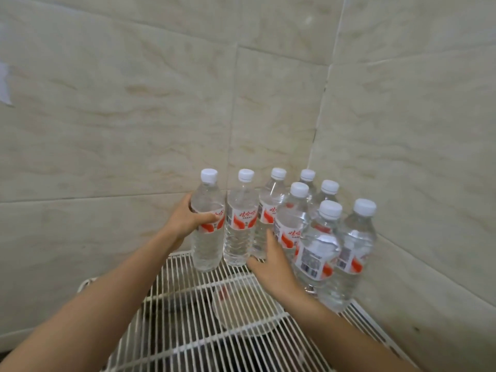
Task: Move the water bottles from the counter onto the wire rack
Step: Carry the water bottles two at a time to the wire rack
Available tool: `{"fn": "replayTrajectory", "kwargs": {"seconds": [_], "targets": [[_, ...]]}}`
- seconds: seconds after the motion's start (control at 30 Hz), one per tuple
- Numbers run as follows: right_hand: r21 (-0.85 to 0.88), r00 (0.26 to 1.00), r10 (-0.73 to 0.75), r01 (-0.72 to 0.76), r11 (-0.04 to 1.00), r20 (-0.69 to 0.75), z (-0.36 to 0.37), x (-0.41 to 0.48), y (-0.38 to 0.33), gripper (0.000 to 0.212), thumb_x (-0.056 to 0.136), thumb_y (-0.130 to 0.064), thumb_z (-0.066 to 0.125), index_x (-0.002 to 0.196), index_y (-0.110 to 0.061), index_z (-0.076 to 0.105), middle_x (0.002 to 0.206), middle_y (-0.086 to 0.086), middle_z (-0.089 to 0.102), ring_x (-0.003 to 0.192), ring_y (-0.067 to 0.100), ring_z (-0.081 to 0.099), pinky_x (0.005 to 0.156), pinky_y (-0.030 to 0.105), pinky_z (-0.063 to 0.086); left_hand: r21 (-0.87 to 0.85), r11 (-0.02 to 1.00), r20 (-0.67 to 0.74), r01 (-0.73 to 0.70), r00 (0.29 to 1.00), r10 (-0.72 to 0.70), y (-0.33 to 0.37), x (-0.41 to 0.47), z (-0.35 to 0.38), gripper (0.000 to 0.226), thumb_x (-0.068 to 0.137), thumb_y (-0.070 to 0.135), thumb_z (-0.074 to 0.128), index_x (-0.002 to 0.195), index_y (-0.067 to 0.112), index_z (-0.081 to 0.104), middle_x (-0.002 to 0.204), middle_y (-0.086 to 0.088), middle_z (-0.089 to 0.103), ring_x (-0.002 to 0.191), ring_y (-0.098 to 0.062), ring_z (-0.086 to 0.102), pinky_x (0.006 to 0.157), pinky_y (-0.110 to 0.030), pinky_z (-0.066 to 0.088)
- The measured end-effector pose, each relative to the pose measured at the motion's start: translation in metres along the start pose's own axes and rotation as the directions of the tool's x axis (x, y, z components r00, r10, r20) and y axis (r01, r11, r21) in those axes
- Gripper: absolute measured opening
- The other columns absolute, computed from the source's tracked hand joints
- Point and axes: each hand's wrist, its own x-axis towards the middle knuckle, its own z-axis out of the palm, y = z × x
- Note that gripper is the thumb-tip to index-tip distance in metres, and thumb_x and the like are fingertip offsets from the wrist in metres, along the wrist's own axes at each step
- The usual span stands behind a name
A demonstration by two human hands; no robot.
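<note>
Well, the eight water bottles are all on the white wire rack (214, 331), tucked into the corner where the two tiled walls (107, 116) meet. Each one stands upright, long axis vertical, white cap up.

Over on the left, the left hand (185, 220) is wrapped round the leftmost bottle (206, 251) at label height. The thumb lies across the front of the red-and-white label and the fingers curl round the far side. That bottle's base is at the rack's rear left edge.

Just beside it is the second bottle (239, 232), and next along is the third bottle (269, 202), both against the back wall. The three make a row, sides touching or nearly so.

The right hand (271, 264) reaches in low, with its fingers out nearly straight along the lower side of the third bottle. The thumb spreads toward that bottle's foot, and nothing is clasped.

Further right, the other five bottles (318, 251) crowd together along the right-hand wall. One sits far back in the corner with little but its cap showing. The nearest two have their printed back labels turned toward me.

Through the wires below, something pale and round (241, 304) shows, too blurred to make out.
</note>
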Motion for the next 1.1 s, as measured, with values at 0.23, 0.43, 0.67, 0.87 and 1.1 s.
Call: {"fn": "replayTrajectory", "kwargs": {"seconds": [0.23,0.43,0.67,0.87,1.1], "targets": [[0.009,0.999,-0.009,0.009,1.0,0.052,-0.005,-0.013,-0.001,0.067,0.088,-0.02,0.057,0.145,-0.026,0.021,0.15,-0.003,0.031,0.138,0.015,0.029,0.112,0.035,0.028,0.038,0.998,0.079,0.046,0.996,-0.049,0.002,-0.002,0.001,0.064,0.069,-0.001,0.073,0.123,0.016,0.043,0.115,-0.011,0.06,0.11,-0.029,0.056,0.09,-0.041,0.049],[-0.068,0.985,-0.017,0.029,0.997,0.171,0.004,-0.028,-0.01,0.064,0.091,-0.017,0.051,0.146,-0.017,0.019,0.154,0.002,0.022,0.142,0.019,0.022,0.114,0.033,0.024,0.339,0.93,-0.098,0.146,0.988,-0.119,-0.008,-0.049,-0.018,0.091,0.075,0.016,0.073,0.146,0.018,0.016,0.145,-0.021,0.034,0.129,-0.035,0.041,0.105,-0.046,0.038],[-0.128,0.872,-0.249,0.329,0.936,0.422,0.055,-0.06,-0.045,0.052,0.09,-0.022,0.052,0.14,-0.018,0.037,0.151,0.002,0.027,0.14,0.017,0.025,0.112,0.028,0.023,0.614,0.751,-0.303,0.242,0.951,-0.058,-0.036,-0.171,-0.088,0.062,0.086,0.019,0.06,0.14,0.009,0.031,0.145,-0.017,0.032,0.135,-0.029,0.033,0.108,-0.032,0.028],[-0.003,0.631,-0.438,0.572,0.82,0.64,0.14,-0.118,-0.1,0.049,0.088,-0.023,0.054,0.136,-0.014,0.045,0.151,0.011,0.029,0.14,0.022,0.025,0.112,0.028,0.02,0.574,0.572,-0.665,0.586,0.741,-0.092,-0.052,-0.337,-0.176,0.056,0.086,0.029,0.059,0.137,0.015,0.039,0.142,-0.011,0.039,0.13,-0.028,0.037,0.107,-0.039,0.034],[0.169,0.385,-0.511,0.649,0.742,0.769,0.23,-0.253,-0.175,0.047,0.087,-0.026,0.055,0.132,-0.015,0.048,0.149,0.009,0.029,0.138,0.025,0.026,0.109,0.033,0.028,0.235,0.499,-0.948,0.834,0.31,-0.073,-0.044,-0.574,-0.257,0.049,0.084,0.024,0.062,0.129,0.01,0.048,0.134,-0.02,0.047,0.125,-0.038,0.042,0.104,-0.043,0.036]]}}
